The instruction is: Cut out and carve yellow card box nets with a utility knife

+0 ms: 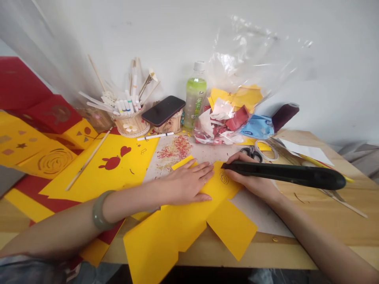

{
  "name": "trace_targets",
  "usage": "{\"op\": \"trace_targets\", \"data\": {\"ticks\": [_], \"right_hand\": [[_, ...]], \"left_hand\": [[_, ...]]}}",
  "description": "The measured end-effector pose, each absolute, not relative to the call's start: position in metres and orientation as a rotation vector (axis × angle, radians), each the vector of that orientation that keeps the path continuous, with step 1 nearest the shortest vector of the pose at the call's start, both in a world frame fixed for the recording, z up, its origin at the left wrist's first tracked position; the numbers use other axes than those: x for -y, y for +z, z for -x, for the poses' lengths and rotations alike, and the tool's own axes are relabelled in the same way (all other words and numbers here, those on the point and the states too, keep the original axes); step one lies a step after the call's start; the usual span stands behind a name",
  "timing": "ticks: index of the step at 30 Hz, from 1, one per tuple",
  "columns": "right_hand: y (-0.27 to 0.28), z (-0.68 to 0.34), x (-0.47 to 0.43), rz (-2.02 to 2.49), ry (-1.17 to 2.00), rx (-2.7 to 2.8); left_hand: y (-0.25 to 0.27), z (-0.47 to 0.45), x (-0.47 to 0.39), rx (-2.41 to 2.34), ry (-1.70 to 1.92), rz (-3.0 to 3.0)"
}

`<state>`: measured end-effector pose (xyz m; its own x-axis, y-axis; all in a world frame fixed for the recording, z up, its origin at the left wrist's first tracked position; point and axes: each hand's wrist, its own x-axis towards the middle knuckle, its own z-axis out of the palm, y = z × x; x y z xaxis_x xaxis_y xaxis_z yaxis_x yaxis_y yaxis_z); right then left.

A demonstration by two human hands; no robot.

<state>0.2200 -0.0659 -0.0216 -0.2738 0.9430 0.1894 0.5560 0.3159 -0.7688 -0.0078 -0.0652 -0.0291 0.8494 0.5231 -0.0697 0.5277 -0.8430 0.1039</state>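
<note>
My left hand point(189, 183) lies flat on a cut-out yellow card point(189, 221), fingers stretched out, holding it down against the grey-white board point(257, 213). Its far flaps reach past the table's front edge. In my right hand point(248, 179) is a long black utility knife point(284, 174), gripped close to its front end. Its tip points left, just above a small spiral pattern point(224, 177) on the card. Whether the blade touches the card I cannot tell. Red and yellow crumbs point(176, 150) lie on the board behind my left hand.
Yellow sheets point(89, 173) with red cut-outs and a thin stick lie left, beside red and yellow card boxes point(44, 150). Behind stand a pen basket point(132, 124), a phone point(164, 110), a green bottle point(195, 98) and a scrap bag point(227, 122). Scissors point(254, 153) and tape point(268, 150) lie right.
</note>
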Motion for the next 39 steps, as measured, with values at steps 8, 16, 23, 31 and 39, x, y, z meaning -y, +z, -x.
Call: {"op": "trace_targets", "data": {"ticks": [8,16,23,31,39], "right_hand": [[-0.022,-0.219,0.064,1.248,0.827,2.054],[-0.024,-0.223,0.059,1.207,0.853,2.101],[-0.018,-0.220,0.058,1.228,0.857,2.131],[-0.020,-0.219,0.059,1.240,0.838,2.131],[-0.007,-0.221,0.058,1.266,0.739,1.893]], "left_hand": [[-0.031,0.005,0.073,-0.865,-0.009,-2.982],[-0.026,0.013,0.061,-0.787,-0.066,-2.923],[-0.032,0.022,0.050,-0.707,0.001,-2.879],[-0.030,0.022,0.050,-0.717,0.008,-2.886],[-0.022,-0.001,0.082,-1.159,-0.063,-2.869]]}}
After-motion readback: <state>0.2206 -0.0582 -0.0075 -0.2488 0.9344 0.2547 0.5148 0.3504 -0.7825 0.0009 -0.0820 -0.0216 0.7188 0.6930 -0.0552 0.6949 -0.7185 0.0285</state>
